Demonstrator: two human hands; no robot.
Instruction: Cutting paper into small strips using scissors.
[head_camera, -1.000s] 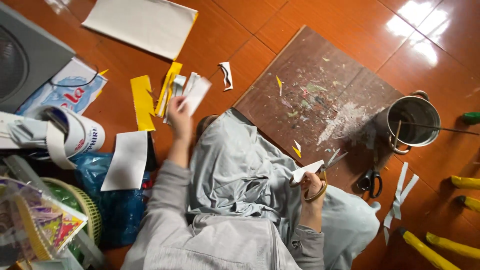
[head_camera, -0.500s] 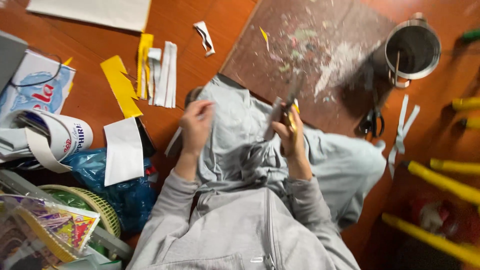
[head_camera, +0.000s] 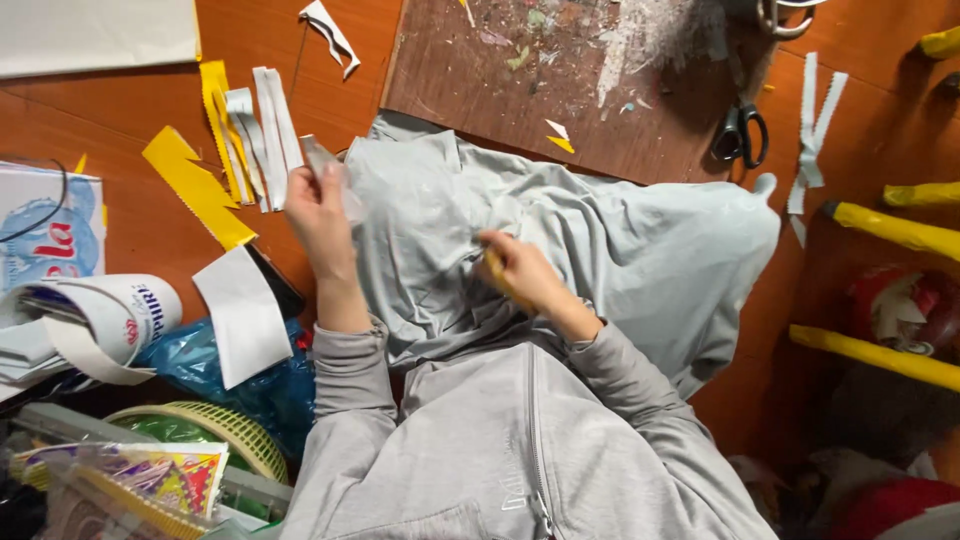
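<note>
Orange tiled floor (head_camera: 150, 215) strewn with paper. Left hand (head_camera: 320, 212) pinches a pale paper strip (head_camera: 318, 155) left of centre; right hand (head_camera: 515, 265), at centre on grey cloth (head_camera: 620, 240), seemingly grips a yellowish tool (head_camera: 497, 272).

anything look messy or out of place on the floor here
Yes. The brown board is smeared with dried white and coloured splotches and paper scraps. Cut yellow and white strips lie scattered by the left hand, and scissors lie open on the board's edge.
</note>
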